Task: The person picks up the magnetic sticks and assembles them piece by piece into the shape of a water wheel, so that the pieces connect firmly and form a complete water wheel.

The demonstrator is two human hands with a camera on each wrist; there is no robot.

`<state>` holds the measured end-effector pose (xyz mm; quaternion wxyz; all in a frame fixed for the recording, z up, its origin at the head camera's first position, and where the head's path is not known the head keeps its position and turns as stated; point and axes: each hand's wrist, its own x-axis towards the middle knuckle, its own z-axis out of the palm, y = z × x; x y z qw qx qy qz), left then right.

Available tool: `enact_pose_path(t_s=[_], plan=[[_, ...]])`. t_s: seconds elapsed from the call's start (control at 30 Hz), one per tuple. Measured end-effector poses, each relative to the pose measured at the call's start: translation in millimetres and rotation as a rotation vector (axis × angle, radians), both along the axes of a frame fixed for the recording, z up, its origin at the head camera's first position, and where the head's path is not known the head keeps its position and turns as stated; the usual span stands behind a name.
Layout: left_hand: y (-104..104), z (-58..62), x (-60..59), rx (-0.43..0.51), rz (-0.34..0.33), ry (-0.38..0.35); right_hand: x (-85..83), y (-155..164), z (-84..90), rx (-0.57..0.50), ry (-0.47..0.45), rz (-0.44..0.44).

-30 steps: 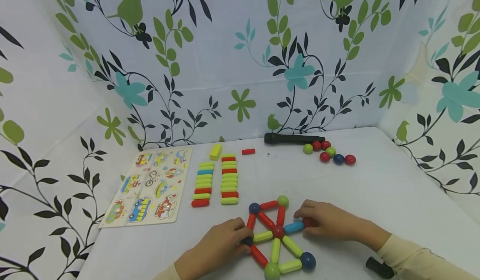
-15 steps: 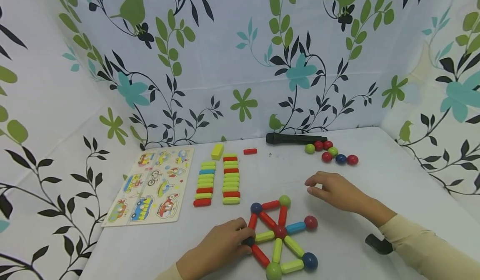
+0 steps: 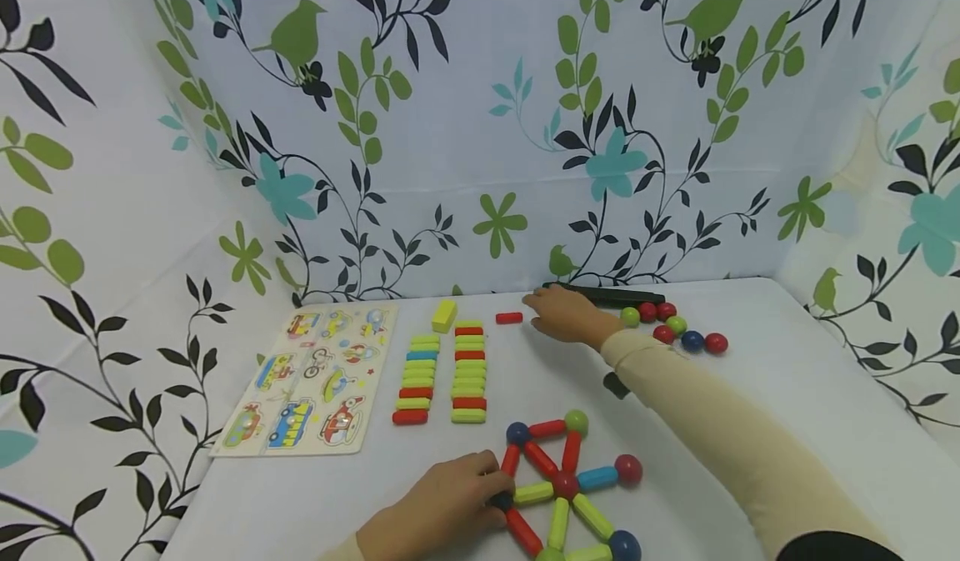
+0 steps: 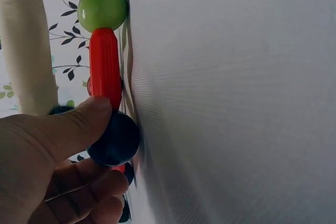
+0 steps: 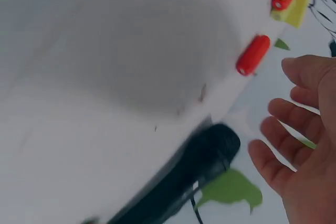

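A flat wheel-like figure of magnetic sticks and balls lies at the front of the table, with a red ball (image 3: 566,484) at its hub. My left hand (image 3: 442,504) pinches the dark blue ball (image 4: 116,140) on its left side between thumb and fingers. From that ball a red stick runs to a green ball (image 4: 102,8) in the left wrist view. At the far side, my right hand (image 3: 572,315) reaches out with relaxed, parted fingers and nothing in them. Just left of it lies a loose red magnetic stick (image 3: 509,318); the black microphone (image 5: 194,166) is close by, partly covered in the head view.
Two columns of green, red and blue sticks (image 3: 469,369) stand left of centre, with a yellow block (image 3: 444,316) behind. A wooden vehicle puzzle board (image 3: 315,378) lies farther left. Several loose balls (image 3: 693,341) sit at the back right, before the patterned cloth (image 3: 495,144).
My right hand has let go of the red ball on the blue stick and swung to the far side, near the loose red stick. My left hand keeps its hold on the dark blue ball.
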<state>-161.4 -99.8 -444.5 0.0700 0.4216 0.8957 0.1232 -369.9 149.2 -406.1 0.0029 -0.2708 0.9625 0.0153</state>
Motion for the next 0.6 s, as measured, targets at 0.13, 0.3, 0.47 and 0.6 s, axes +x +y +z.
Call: enact_pose_path(t_s=[0.13,0.3,0.47,0.6], plan=[[-1,0.8,-0.8,0.003,0.006,-0.006,-19.7,-34,-16.7,0.112,0.003,0.019],[-1,0.1,-0.6,0.0,0.005,-0.023,-26.4,-54,-37.7,0.222,0.044,0.032],[-1,1.1,1.5,-0.007,0.008,-0.022,-24.8,-52,-45.4,0.124,0.016,-0.002],[0,3.6,1.0,-0.021,0.022,-0.017,-12.0,-35,-26.1,-0.076,-0.18,-0.054]])
